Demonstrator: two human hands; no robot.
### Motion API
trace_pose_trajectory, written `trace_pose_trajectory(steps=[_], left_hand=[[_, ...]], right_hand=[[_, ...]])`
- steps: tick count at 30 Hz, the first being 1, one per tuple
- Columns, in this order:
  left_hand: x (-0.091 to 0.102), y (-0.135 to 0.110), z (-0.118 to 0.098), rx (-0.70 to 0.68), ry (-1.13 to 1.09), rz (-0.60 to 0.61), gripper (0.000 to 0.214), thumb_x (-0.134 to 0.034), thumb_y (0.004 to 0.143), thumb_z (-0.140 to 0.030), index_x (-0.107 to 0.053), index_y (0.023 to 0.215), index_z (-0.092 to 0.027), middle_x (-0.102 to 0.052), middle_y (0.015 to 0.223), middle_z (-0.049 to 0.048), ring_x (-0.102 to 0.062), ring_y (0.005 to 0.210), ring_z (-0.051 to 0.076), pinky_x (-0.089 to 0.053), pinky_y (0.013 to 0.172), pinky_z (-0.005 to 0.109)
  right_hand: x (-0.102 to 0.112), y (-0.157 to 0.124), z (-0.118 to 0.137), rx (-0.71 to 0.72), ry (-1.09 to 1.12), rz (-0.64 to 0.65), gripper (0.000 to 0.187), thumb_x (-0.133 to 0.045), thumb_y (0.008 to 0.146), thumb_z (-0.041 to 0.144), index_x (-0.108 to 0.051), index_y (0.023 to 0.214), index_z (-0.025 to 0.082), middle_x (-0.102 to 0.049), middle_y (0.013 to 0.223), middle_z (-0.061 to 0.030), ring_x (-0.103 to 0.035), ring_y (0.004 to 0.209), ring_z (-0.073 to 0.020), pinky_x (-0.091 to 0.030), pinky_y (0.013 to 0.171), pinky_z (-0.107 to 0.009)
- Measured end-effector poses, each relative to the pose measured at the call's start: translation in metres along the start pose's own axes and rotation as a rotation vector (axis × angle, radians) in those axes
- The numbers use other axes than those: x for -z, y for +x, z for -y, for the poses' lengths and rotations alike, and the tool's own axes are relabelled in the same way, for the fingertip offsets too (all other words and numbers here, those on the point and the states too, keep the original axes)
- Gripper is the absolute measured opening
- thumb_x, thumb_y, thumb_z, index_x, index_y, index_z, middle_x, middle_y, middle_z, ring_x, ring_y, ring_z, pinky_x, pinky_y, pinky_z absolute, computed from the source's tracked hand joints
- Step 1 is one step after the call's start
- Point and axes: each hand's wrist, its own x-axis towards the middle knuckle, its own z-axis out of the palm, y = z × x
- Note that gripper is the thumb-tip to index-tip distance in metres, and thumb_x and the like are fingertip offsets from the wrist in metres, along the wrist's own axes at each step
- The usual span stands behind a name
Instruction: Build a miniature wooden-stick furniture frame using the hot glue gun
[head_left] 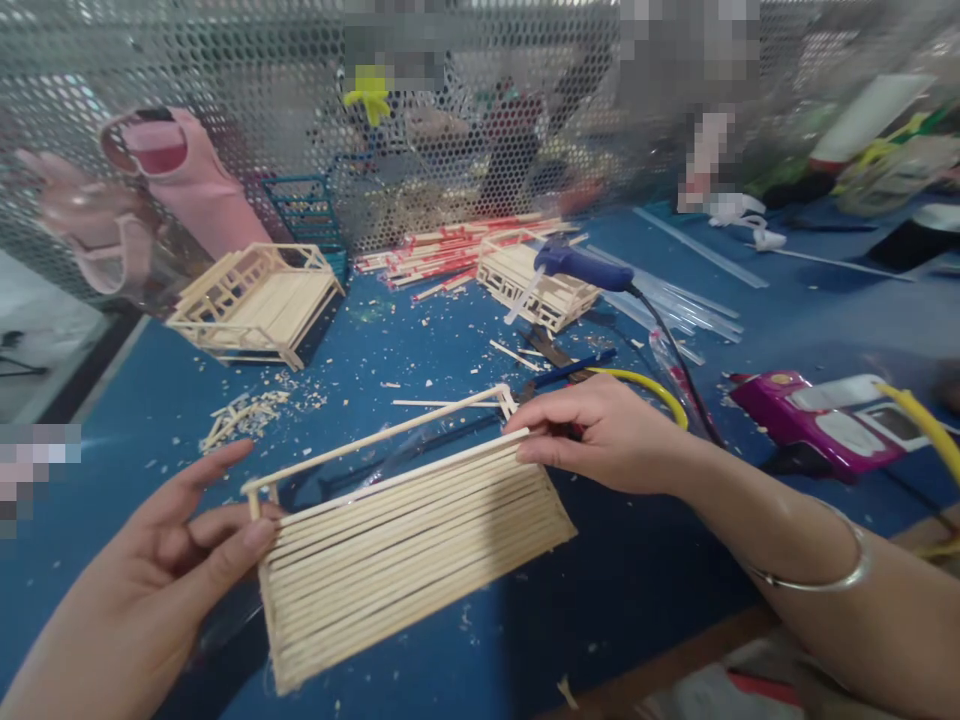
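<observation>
A flat panel of glued wooden sticks (405, 560) with a thin stick rail along its far edge lies tilted over the blue table (660, 590). My left hand (157, 580) pinches the panel's left end between thumb and fingers. My right hand (600, 435) pinches the right end where the rail meets the panel. A silver bangle (817, 575) circles my right wrist.
A finished stick bench (255, 300) stands at the back left, a second one (536, 285) at the back centre with a blue glue gun (585, 268) on it. Loose red-tipped sticks (450, 255), clear glue rods (675, 300), wood scraps (240, 415), a magenta tool (817, 420), perforated metal screen (247, 60) behind.
</observation>
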Motion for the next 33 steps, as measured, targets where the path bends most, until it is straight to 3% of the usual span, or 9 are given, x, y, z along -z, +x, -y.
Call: trace_pose_trajectory(steps=[4, 10, 17, 22, 27, 33], left_hand=[[0.000, -0.002, -0.004, -0.005, -0.088, 0.003, 0.077, -0.085, 0.053, -0.041, -0.058, 0.125, -0.036, -0.072, 0.064, -0.0050, -0.071, 0.066, 0.013, -0.057, 0.065, 0.015], [-0.011, -0.011, -0.026, -0.072, -0.145, -0.090, 0.078, -0.086, 0.045, -0.047, -0.061, 0.117, -0.028, -0.070, 0.058, -0.0039, -0.068, 0.060, 0.014, -0.057, 0.060, 0.016], [-0.017, -0.025, -0.036, -0.233, -0.102, -0.124, 0.072, -0.083, 0.053, -0.036, -0.054, 0.118, -0.023, -0.071, 0.066, -0.0037, -0.069, 0.072, 0.015, -0.057, 0.072, 0.024], [-0.024, -0.031, -0.038, -0.371, -0.162, -0.118, 0.065, -0.076, 0.058, -0.032, -0.049, 0.117, -0.019, -0.067, 0.062, -0.0046, -0.067, 0.072, 0.017, -0.053, 0.075, 0.029], [-0.024, -0.035, -0.039, -0.370, -0.198, -0.084, 0.066, -0.074, 0.058, -0.034, -0.046, 0.116, -0.018, -0.065, 0.062, -0.0060, -0.063, 0.067, 0.015, -0.050, 0.071, 0.029], [-0.031, -0.040, -0.037, -0.445, -0.232, -0.157, 0.051, -0.071, 0.060, -0.034, -0.050, 0.104, -0.019, -0.060, 0.060, -0.0072, -0.057, 0.060, 0.012, -0.046, 0.063, 0.026]], right_hand=[[-0.002, 0.000, 0.003, 0.093, 0.029, -0.119, 0.013, -0.063, 0.085, 0.027, -0.070, 0.081, 0.017, -0.068, 0.064, 0.0027, -0.057, 0.054, -0.0053, -0.039, 0.051, -0.014], [-0.007, -0.002, 0.003, 0.288, -0.019, -0.259, 0.018, -0.056, 0.091, 0.023, -0.071, 0.084, 0.017, -0.073, 0.073, -0.0017, -0.064, 0.065, -0.0089, -0.045, 0.059, -0.017], [-0.014, -0.003, 0.004, 0.256, -0.063, -0.370, 0.018, -0.056, 0.088, 0.027, -0.071, 0.083, 0.018, -0.072, 0.073, -0.0018, -0.063, 0.063, -0.0112, -0.047, 0.058, -0.021], [-0.020, -0.003, 0.002, 0.324, -0.125, -0.471, 0.026, -0.049, 0.090, 0.025, -0.073, 0.093, 0.018, -0.076, 0.089, -0.0065, -0.069, 0.079, -0.0154, -0.052, 0.069, -0.025], [-0.022, -0.001, 0.002, 0.397, -0.200, -0.518, 0.029, -0.047, 0.088, 0.023, -0.074, 0.094, 0.015, -0.072, 0.079, -0.0089, -0.066, 0.070, -0.0159, -0.052, 0.066, -0.028], [-0.025, 0.002, 0.004, 0.460, -0.241, -0.481, 0.027, -0.047, 0.088, 0.022, -0.073, 0.087, 0.015, -0.065, 0.070, -0.0060, -0.059, 0.063, -0.0135, -0.047, 0.060, -0.025]])
